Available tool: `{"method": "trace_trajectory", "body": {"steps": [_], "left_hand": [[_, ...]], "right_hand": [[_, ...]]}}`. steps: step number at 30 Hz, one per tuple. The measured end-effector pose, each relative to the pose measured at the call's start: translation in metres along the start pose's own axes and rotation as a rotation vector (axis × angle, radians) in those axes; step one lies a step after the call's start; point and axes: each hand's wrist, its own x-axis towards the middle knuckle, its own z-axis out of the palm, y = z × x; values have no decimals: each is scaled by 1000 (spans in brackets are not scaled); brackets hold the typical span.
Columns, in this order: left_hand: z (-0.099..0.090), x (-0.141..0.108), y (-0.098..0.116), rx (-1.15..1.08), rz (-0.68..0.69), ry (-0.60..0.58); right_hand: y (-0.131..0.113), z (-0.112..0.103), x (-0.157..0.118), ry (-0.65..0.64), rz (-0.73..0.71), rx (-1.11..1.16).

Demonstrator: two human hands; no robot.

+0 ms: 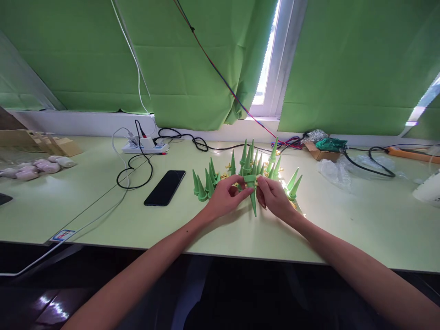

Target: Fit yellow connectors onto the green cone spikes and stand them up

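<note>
Between my two hands is a green plastic spike (253,201), its pointed end down and its wider collar at the top. My left hand (227,195) grips the collar from the left with thumb and fingers. My right hand (275,197) is closed in a pinch at the collar's right side, on a small pale yellow piece (257,184) partly hidden by the fingers. Just behind my hands, several more green spikes (271,158) stand points up in a cluster, with small yellow parts (225,175) among them. A few green spikes (201,190) stand to the left, others (294,185) to the right.
A black phone (165,188) lies left of my hands. Behind it, a white power strip (146,145) trails black and white cables. An open cardboard box (322,151) and clear plastic bags (337,173) sit at the back right. Wrapped pale bundles (46,166) lie far left.
</note>
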Motion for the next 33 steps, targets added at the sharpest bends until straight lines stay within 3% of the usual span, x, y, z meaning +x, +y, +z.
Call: {"method": "trace_trajectory", "body": {"steps": [7,13,27,33], "left_hand": [[2,-1,-6,67,210,41],[3,0,-8,124,292,77],[2,1,0,-17,53,89],[-1,2,3,-110,-37,77]], "right_hand": [[0,-1,0,-9,30,29],[0,-1,1,-12,25,16],[2,-1,0,45,-46,48],[2,-2,-2,22,-101,-37]]}}
